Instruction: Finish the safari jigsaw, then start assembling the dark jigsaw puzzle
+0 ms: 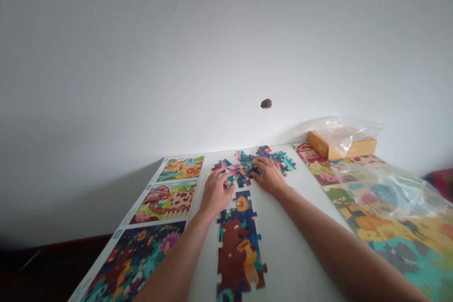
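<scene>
The left hand (216,193) and right hand (269,176) lay with fingers spread, pinching nothing, on a loose heap of multicoloured cardboard jigsaw pieces (243,163) toward the far side of the white table (283,255), just beyond a joined strip of brown-bear puzzle pieces (239,245).

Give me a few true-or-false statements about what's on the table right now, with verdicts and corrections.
The left hand touches the loose puzzle pieces. True.
The right hand grips the bear puzzle section. False: it rests on the loose pieces, and the bear section lies untouched, nearer the person.
The printed picture sheet lies left of the hands. True.
The yellow cardboard box stands beside the left hand. False: it sits at the far right, partly under a clear plastic bag.
</scene>
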`<control>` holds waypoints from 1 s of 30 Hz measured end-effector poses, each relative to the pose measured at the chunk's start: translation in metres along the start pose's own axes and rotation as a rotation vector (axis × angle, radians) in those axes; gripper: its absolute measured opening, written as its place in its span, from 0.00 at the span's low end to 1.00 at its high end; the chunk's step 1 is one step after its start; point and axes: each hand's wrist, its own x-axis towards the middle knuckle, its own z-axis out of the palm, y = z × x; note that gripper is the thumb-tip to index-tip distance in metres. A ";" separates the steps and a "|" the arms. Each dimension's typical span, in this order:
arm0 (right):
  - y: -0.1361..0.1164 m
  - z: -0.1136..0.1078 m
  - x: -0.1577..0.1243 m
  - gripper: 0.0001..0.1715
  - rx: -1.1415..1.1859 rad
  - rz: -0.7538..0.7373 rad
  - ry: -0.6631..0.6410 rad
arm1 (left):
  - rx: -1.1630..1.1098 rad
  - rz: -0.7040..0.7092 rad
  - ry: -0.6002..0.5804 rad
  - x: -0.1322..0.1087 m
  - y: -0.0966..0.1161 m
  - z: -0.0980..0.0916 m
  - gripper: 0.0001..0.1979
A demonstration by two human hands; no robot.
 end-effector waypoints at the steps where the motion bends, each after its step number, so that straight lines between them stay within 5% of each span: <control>1: 0.002 0.001 0.000 0.21 0.022 -0.015 0.003 | -0.010 -0.003 0.002 0.000 -0.001 0.000 0.18; 19: 0.002 0.005 0.003 0.23 0.197 -0.149 0.056 | -0.221 -0.045 0.107 0.005 -0.006 -0.002 0.13; 26: -0.012 -0.005 -0.001 0.18 -0.142 0.273 0.140 | -0.145 -0.059 0.092 0.005 -0.003 -0.005 0.14; 30: -0.007 -0.002 0.001 0.19 -0.142 0.292 0.069 | -0.013 -0.081 0.039 0.003 0.003 -0.006 0.17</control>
